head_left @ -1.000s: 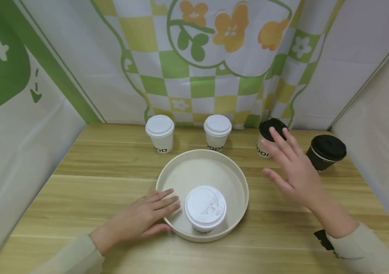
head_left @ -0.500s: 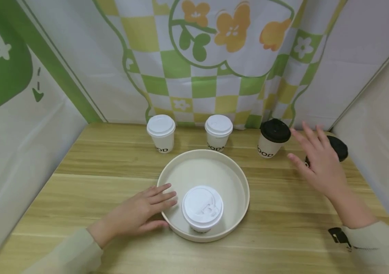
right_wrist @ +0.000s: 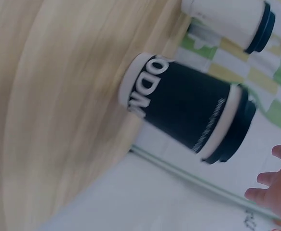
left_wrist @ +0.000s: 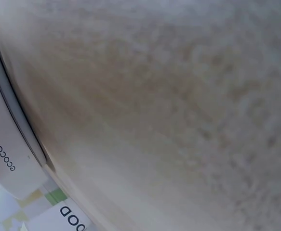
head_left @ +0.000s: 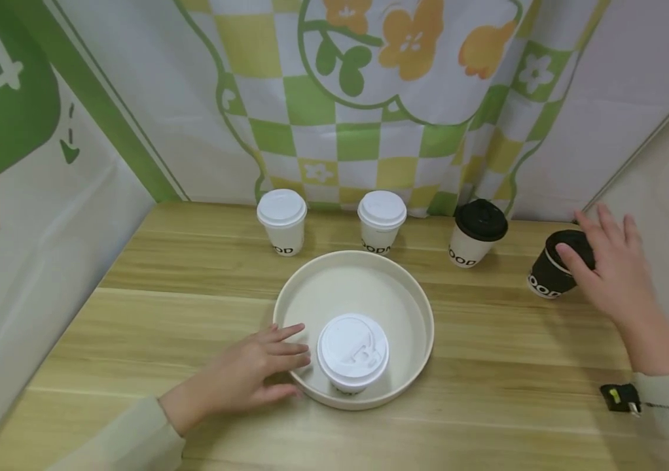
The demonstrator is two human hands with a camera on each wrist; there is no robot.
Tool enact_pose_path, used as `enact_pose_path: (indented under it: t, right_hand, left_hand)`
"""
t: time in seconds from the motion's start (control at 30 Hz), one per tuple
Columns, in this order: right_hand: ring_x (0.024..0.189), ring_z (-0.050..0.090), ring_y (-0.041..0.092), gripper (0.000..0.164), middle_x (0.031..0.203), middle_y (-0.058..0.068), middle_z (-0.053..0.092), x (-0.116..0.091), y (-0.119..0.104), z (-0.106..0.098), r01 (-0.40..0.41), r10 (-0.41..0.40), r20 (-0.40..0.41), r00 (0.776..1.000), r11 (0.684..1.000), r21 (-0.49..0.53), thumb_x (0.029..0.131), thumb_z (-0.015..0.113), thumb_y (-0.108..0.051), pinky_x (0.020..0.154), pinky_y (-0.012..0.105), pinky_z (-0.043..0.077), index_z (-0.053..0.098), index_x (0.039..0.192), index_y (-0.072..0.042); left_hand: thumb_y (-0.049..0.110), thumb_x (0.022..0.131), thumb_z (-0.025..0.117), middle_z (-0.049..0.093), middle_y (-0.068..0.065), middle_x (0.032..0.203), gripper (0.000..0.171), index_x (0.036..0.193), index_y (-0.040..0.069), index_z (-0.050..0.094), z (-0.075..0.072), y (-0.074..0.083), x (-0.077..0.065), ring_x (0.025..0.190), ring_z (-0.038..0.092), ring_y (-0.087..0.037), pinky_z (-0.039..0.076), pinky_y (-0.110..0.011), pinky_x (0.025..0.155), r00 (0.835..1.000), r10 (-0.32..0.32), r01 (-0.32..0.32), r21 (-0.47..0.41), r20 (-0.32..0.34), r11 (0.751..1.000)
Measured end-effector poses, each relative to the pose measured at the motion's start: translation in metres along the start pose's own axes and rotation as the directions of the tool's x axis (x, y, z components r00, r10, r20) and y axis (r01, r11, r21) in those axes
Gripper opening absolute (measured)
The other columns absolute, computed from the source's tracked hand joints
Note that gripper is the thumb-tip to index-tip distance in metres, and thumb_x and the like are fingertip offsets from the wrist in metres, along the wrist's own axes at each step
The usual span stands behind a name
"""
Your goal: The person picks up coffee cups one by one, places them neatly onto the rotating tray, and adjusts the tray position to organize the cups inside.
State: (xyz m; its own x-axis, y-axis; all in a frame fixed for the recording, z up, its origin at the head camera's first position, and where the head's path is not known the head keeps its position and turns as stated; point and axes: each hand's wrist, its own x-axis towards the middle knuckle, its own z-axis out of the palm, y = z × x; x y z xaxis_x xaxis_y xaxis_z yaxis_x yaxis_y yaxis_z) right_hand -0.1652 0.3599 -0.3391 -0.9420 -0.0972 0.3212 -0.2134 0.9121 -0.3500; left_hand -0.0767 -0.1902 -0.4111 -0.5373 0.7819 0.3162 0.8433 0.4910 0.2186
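Note:
A round cream tray (head_left: 352, 278) lies on the wooden table, bearing a cup with a white lid (head_left: 353, 350). My left hand (head_left: 246, 373) rests at the tray's left rim, fingers relaxed and reaching over its edge. In the left wrist view the tray's side (left_wrist: 15, 159) and a few fingertips show at the far left. At the right, my right hand (head_left: 614, 268) hovers beside a black cup with a black lid (head_left: 552, 275), fingers spread, the thumb overlapping the lid in the head view. The right wrist view shows this black cup (right_wrist: 183, 106) upright, apart from the fingertips.
Behind the tray stand two white cups with white lids, a left one (head_left: 284, 232) and a middle one (head_left: 379, 232). A white cup with a black lid (head_left: 472, 242) stands right of them. A checkered curtain (head_left: 334, 140) hangs along the table's back edge.
My right hand has moved right, from over the white cup with the black lid, across the black cup, to that cup's right side. My left hand stays at the tray rim.

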Motion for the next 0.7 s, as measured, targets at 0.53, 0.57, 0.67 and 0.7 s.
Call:
enact_pose_path:
  t: [0.53,0.57,0.67,0.7]
  right_hand:
    - [0.145,-0.011,0.061,0.080,0.167,0.019,-0.006,-0.004,0.026,0.008,-0.093,0.095,0.115,0.989,0.995,-0.029,0.100,0.051,-0.047,0.100,0.089,0.006,0.011,0.161,-0.013]
    - [0.145,-0.011,0.060,0.080,0.167,0.018,-0.007,-0.003,0.026,0.008,-0.095,0.098,0.122,0.988,0.995,-0.027,0.100,0.051,-0.047,0.099,0.089,0.006,0.010,0.161,-0.014]
    - [0.146,-0.010,0.060,0.081,0.167,0.018,-0.007,-0.002,0.026,0.008,-0.097,0.099,0.131,0.986,0.995,-0.021,0.100,0.051,-0.047,0.097,0.090,0.008,0.009,0.161,-0.015]
    - [0.146,-0.010,0.060,0.081,0.167,0.018,-0.007,-0.001,0.026,0.008,-0.096,0.098,0.132,0.986,0.995,-0.020,0.100,0.051,-0.047,0.096,0.090,0.009,0.009,0.161,-0.015]
  left_hand:
    - [0.043,0.094,0.066,0.070,-0.007,0.126,0.043,0.122,0.011,0.070,-0.001,-0.027,-0.002,0.131,0.056,-0.034,0.049,-0.055,0.105,0.993,0.106,-0.106,0.015,-0.051,0.994]
    - [0.043,0.094,0.066,0.069,-0.007,0.128,0.045,0.124,0.010,0.069,-0.002,-0.028,-0.003,0.132,0.055,-0.034,0.048,-0.054,0.107,0.995,0.092,-0.092,0.019,-0.043,0.996]
    - [0.043,0.094,0.066,0.066,-0.008,0.133,0.048,0.129,0.010,0.067,-0.005,-0.030,-0.004,0.135,0.052,-0.035,0.045,-0.052,0.110,0.998,0.061,-0.061,0.033,-0.021,0.998]
    - [0.043,0.094,0.066,0.065,-0.008,0.134,0.049,0.130,0.010,0.066,-0.006,-0.030,-0.005,0.136,0.051,-0.035,0.045,-0.052,0.110,0.998,0.056,-0.055,0.040,-0.015,0.998]
